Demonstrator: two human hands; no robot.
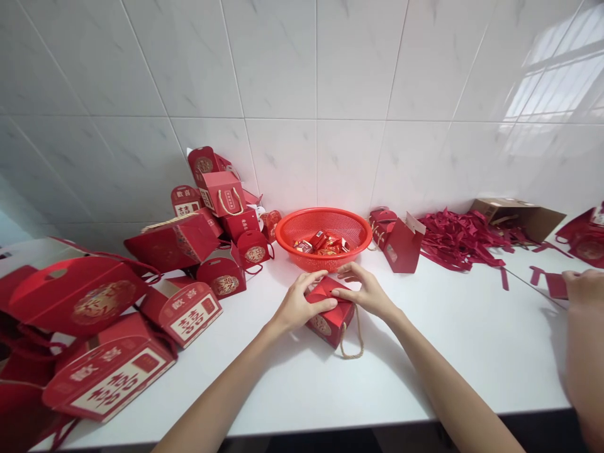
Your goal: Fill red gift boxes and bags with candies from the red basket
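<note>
A small red gift box point(325, 328) with a gold round emblem stands on the white table between my hands. A beige rope handle point(353, 355) hangs from its right side onto the table. My left hand point(302, 301) grips the box's left side and top, its thumb lying over the top flaps. My right hand point(368, 292) curves over the far right of the top, thumb pressing near the middle of the folded flaps. Both hands hold the box; some fingertips are hidden behind it. Just beyond stands a red plastic basket point(287, 239) holding wrapped sweets point(323, 242).
Several red gift boxes point(117, 384) crowd the table's left side, some piled against the tiled wall point(278, 157). Right of the basket stand more red boxes point(401, 248), a heap of dark red ribbons point(465, 236) and an open cardboard box point(533, 220). Another person's hand point(585, 292) is at far right.
</note>
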